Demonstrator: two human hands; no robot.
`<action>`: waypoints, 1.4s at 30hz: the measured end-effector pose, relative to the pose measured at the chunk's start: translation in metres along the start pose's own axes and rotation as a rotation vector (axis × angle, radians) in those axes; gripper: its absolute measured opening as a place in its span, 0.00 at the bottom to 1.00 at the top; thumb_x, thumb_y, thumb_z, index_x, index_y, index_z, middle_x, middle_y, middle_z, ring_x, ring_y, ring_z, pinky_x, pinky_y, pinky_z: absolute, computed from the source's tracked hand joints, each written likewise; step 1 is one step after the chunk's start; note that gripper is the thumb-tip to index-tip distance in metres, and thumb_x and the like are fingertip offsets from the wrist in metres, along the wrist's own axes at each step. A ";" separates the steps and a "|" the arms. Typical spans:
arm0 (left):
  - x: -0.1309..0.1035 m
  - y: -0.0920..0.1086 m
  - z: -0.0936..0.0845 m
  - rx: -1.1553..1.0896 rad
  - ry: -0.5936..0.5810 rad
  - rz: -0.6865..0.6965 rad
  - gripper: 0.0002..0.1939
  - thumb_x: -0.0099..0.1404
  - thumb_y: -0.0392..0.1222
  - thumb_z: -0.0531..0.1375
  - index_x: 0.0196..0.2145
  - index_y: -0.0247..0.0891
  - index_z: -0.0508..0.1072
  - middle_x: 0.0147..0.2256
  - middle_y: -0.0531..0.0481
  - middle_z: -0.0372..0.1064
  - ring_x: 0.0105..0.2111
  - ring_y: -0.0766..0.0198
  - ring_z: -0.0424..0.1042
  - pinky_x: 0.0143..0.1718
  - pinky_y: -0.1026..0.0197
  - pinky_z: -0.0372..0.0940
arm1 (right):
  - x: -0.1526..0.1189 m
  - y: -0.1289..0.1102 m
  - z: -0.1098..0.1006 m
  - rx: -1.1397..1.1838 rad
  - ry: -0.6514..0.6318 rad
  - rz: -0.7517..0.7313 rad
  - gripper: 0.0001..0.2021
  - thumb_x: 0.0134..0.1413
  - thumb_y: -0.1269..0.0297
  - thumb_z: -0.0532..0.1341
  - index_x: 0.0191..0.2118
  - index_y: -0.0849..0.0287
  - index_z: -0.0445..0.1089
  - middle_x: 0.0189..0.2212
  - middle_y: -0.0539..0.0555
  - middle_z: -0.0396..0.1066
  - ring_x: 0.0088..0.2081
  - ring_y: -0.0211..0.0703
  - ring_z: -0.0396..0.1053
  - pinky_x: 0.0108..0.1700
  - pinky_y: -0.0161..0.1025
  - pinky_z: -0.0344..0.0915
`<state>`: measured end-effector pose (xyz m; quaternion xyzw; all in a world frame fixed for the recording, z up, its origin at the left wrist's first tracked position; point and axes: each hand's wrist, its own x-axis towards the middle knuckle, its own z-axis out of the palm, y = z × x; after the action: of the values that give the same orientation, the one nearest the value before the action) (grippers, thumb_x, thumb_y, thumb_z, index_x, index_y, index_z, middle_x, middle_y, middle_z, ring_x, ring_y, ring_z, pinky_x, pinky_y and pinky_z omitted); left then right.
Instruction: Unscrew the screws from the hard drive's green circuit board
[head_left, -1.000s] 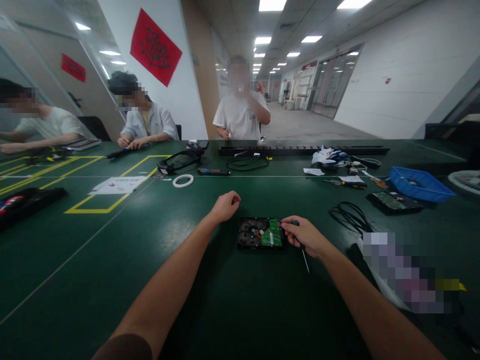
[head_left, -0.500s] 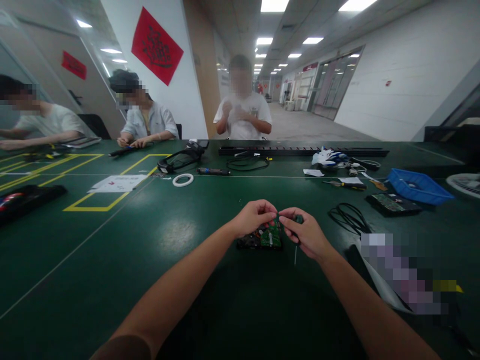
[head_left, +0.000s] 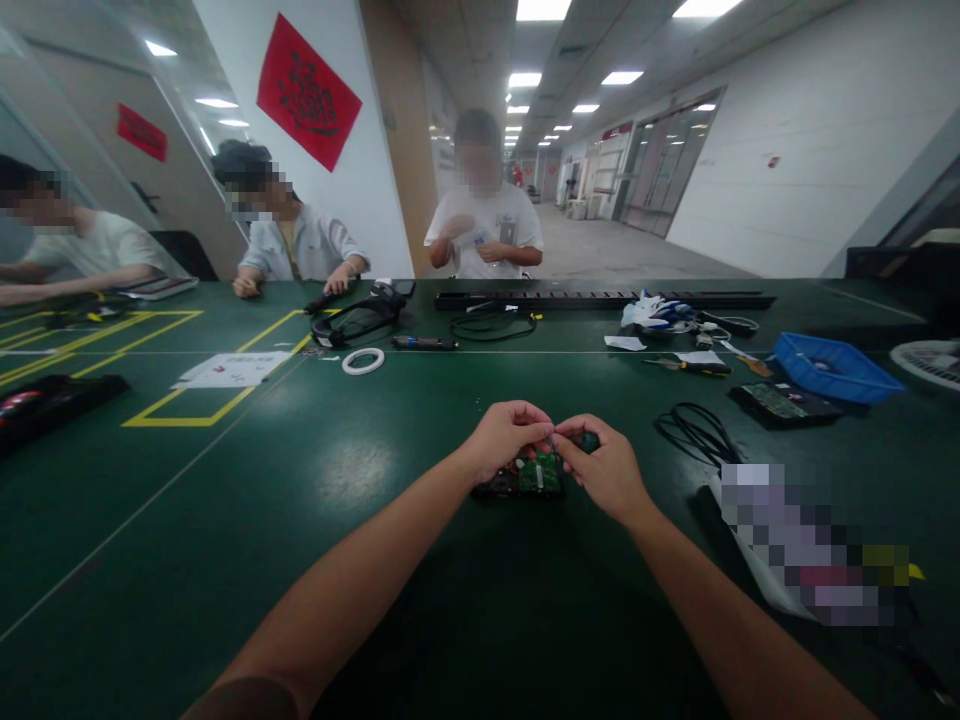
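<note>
A hard drive [head_left: 538, 474] with a green circuit board lies on the table beneath my hands. My left hand [head_left: 511, 438] is above its left side, thumb and fingers pinched together; whatever is between them is too small to make out. My right hand [head_left: 606, 468] is closed at the drive's right edge, its fingertips meeting those of my left hand. A dark screwdriver handle [head_left: 591, 441] shows within the right hand's grip, its shaft hidden from view.
Further right are a second hard drive [head_left: 784, 403], a blue tray [head_left: 838, 368], a coiled black cable [head_left: 694, 435] and a yellow-and-black screwdriver [head_left: 694, 368]. A white ring [head_left: 363, 361] and a dark cylindrical tool [head_left: 425, 343] lie ahead. Several people sit around the table.
My right hand has turned slightly, and the screwdriver shaft that hung below it no longer shows. My left hand stays pinched in place. A co-worker's hand has moved right along the far edge.
</note>
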<state>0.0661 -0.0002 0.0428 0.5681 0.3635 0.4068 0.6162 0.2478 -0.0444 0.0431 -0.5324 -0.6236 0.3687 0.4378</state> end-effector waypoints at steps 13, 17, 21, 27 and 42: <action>-0.010 0.015 0.009 0.194 -0.037 -0.007 0.07 0.65 0.39 0.64 0.38 0.33 0.75 0.29 0.47 0.75 0.28 0.66 0.75 0.27 0.67 0.66 | 0.006 0.012 -0.002 0.029 -0.025 0.093 0.16 0.56 0.50 0.62 0.40 0.57 0.72 0.20 0.48 0.68 0.17 0.34 0.62 0.18 0.31 0.55; -0.016 0.021 0.013 0.303 -0.068 0.031 0.08 0.66 0.40 0.62 0.40 0.34 0.74 0.33 0.45 0.76 0.30 0.65 0.76 0.28 0.66 0.67 | 0.006 0.009 -0.004 0.055 -0.078 0.110 0.15 0.55 0.52 0.63 0.40 0.58 0.71 0.20 0.48 0.68 0.17 0.34 0.61 0.17 0.31 0.55; -0.019 0.028 0.012 0.350 -0.137 0.075 0.11 0.67 0.42 0.61 0.45 0.35 0.72 0.36 0.44 0.77 0.32 0.63 0.77 0.30 0.63 0.69 | 0.007 0.006 -0.006 0.122 -0.083 0.131 0.14 0.53 0.53 0.65 0.39 0.58 0.71 0.20 0.48 0.68 0.18 0.34 0.62 0.17 0.30 0.55; -0.032 0.042 -0.006 0.720 0.002 0.276 0.10 0.67 0.43 0.60 0.44 0.39 0.75 0.39 0.47 0.76 0.37 0.60 0.76 0.39 0.60 0.69 | 0.018 0.016 -0.017 0.206 -0.016 0.212 0.15 0.52 0.54 0.66 0.39 0.61 0.71 0.19 0.48 0.67 0.17 0.33 0.60 0.17 0.30 0.53; -0.062 -0.029 -0.006 1.397 -0.073 0.526 0.22 0.67 0.52 0.61 0.55 0.41 0.68 0.62 0.42 0.59 0.64 0.46 0.54 0.64 0.39 0.49 | 0.026 0.027 -0.033 -0.103 -0.210 0.255 0.13 0.56 0.56 0.63 0.39 0.62 0.71 0.18 0.48 0.69 0.15 0.31 0.59 0.18 0.29 0.53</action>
<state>0.0379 -0.0547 0.0122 0.9086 0.3688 0.1962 0.0057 0.2864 -0.0142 0.0331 -0.5875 -0.6113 0.4426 0.2920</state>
